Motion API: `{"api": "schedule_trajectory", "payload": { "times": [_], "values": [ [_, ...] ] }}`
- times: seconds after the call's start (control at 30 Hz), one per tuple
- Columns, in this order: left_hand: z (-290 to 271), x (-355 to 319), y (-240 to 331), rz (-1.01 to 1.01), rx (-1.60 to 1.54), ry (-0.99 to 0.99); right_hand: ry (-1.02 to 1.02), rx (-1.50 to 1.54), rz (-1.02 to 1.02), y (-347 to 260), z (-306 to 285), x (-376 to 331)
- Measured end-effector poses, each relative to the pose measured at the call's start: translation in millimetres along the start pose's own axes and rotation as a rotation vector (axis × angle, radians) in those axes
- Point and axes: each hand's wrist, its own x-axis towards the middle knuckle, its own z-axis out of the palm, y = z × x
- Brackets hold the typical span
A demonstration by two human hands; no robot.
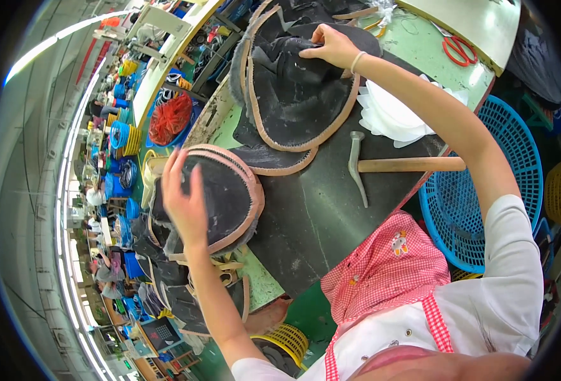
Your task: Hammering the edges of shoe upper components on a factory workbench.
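My right hand [334, 47] is closed at the far side of the table, its thumb and fingers pinching a fold of a curved black piece with tan edging [306, 86]. Grey fuzz shows along that piece's left edge. To the left, my left hand [185, 203] is slightly blurred, fingers and thumb apart, over a stack of black pieces with pinkish-tan rims [226, 190]. Whether its palm touches the stack I cannot tell. Another tan-edged black piece [277, 159] lies partly under the one at my right hand.
A wooden-handled hammer [410, 165] lies on the dark work mat [299, 222], beside white scalloped sheets [394, 114]. Red-handled scissors [458, 51] rest at the far right. A blue plastic basket [531, 165] stands right of the table; a yellow one [290, 336] stands below its near edge.
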Motion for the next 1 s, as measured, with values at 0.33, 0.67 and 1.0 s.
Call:
{"api": "schedule_trajectory", "payload": {
  "times": [0.33,0.67,1.0],
  "values": [
    [123.0,87.5,81.9,0.074,-0.244,-0.016,0.047,0.431,-0.465,-66.5,-20.3,-59.6],
    [16.1,43.2,99.1,0.424,-0.390,0.270,0.544,0.263,-0.173,71.8,-19.3,46.1],
    [50.3,-113.2,130.6,-0.656,-1.208,-0.399,0.261,-0.622,-0.671,-56.7,-86.0,-103.0]
  ]
}}
